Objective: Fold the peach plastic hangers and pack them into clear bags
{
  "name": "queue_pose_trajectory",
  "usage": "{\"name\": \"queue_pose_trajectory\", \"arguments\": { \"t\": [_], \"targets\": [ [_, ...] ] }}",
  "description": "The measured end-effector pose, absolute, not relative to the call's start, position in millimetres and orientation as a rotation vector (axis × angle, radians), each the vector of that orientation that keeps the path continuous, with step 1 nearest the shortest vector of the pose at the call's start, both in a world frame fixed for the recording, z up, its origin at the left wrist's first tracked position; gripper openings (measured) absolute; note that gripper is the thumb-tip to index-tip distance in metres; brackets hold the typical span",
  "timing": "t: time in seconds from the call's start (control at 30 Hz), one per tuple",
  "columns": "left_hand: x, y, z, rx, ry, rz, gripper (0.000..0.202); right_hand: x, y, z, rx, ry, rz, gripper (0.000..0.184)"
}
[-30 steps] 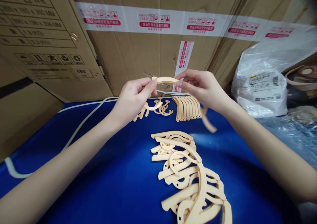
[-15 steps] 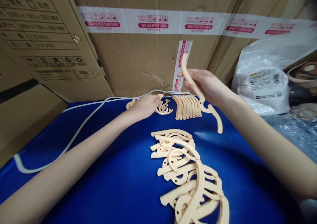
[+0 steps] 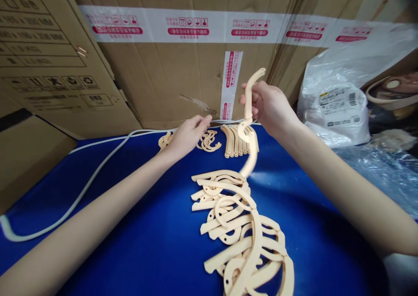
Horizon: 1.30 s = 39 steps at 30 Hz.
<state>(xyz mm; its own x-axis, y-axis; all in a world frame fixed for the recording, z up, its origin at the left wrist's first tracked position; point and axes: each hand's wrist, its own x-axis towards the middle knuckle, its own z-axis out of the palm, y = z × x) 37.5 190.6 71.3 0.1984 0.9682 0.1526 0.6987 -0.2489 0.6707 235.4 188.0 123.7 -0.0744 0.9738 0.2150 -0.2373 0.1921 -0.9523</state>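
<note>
Between the fingers of my right hand (image 3: 271, 106) is a beige folding clothes hanger (image 3: 248, 97), held upright by its upper arm. Its round middle joint and lower arm hang below my fingers, the lower end smeared by motion. My left hand (image 3: 189, 134) is pinched, thumb and fingers together, above a small pile of beige curved hook pieces (image 3: 210, 142). Whatever those fingertips hold, if anything, is hidden. Behind the held hanger lies a row of loose hanger arms (image 3: 237, 142). Nearer me, a heap of beige folding hangers (image 3: 241, 230) lies overlapped on the blue surface.
Small beige pieces (image 3: 165, 140) lie partly behind my left wrist. A white cable (image 3: 98, 174) loops across the blue tabletop (image 3: 146, 243). Cardboard boxes (image 3: 156, 82) stand at the back and left. A plastic-wrapped package (image 3: 336, 108) and clear plastic film sit at right.
My right hand has turned the hanger, its top now leaning right and its lower arm swung left. My left hand has risen slightly from the hook pieces; the small piece at its fingertips no longer shows.
</note>
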Motion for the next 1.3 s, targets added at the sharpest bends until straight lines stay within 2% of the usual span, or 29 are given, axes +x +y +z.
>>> {"name": "queue_pose_trajectory", "arguments": {
  "t": [0.07, 0.1, 0.17, 0.23, 0.37, 0.5, 0.6, 0.77, 0.9, 0.97, 1.03, 1.07, 1.2, 1.23, 1.3],
  "targets": [
    [39.9, 179.6, 80.7, 1.742, 1.250, 0.757, 0.068, 236.9, 191.2, 121.0, -0.833, -1.149, 1.140, 0.018],
    [40.5, 173.7, 85.7, 1.557, 1.093, 0.737, 0.066, 237.6, 193.1, 119.3, -0.832, -1.152, 1.105, 0.015],
    [40.4, 163.2, 94.7, 1.298, 0.941, 0.782, 0.041, 238.6, 196.2, 116.0, -0.836, -1.195, 1.037, 0.011],
    [38.5, 156.4, 101.3, 1.174, 0.931, 0.883, 0.022, 239.0, 197.4, 114.0, -0.844, -1.250, 0.970, 0.016],
    [30.7, 154.4, 109.2, 1.104, 0.924, 1.036, 0.017, 239.8, 193.4, 116.7, -0.827, -1.441, 0.757, 0.025],
    [23.3, 155.6, 118.3, 1.069, 0.876, 1.105, 0.021, 242.1, 186.7, 120.8, -0.840, -1.744, 0.501, 0.017],
    [21.4, 151.9, 125.0, 1.122, 0.878, 1.024, 0.022, 239.5, 181.2, 119.1, -0.937, -1.937, 0.185, 0.009],
    [22.4, 140.9, 134.4, 1.286, 0.938, 0.817, 0.017, 221.7, 166.4, 113.1, -1.116, -2.260, -0.320, 0.022],
    [22.8, 138.8, 137.2, 1.234, 0.998, 0.750, 0.034, 209.2, 156.6, 111.3, -1.252, -2.277, -0.530, 0.025],
    [24.8, 138.7, 134.4, 1.294, 1.079, 0.802, 0.035, 206.8, 154.6, 109.8, -1.305, -2.309, -0.566, 0.024],
    [28.1, 136.9, 129.5, 1.478, 1.216, 0.893, 0.033, 206.4, 155.6, 107.2, -1.282, -2.347, -0.432, 0.021],
    [29.8, 135.1, 127.1, 1.604, 1.288, 0.944, 0.032, 206.8, 157.3, 105.7, -1.233, -2.349, -0.259, 0.020],
    [28.6, 128.9, 124.0, 2.003, 1.479, 1.101, 0.025, 212.5, 173.1, 102.1, -0.929, -2.062, 0.853, 0.033],
    [25.0, 129.6, 125.1, 2.061, 1.513, 1.110, 0.026, 215.2, 178.3, 102.3, -0.883, -1.940, 1.057, 0.033],
    [13.4, 136.0, 128.0, 2.196, 1.576, 1.061, 0.031, 222.1, 188.6, 103.5, -0.869, -1.748, 1.225, 0.031]
  ]
}}
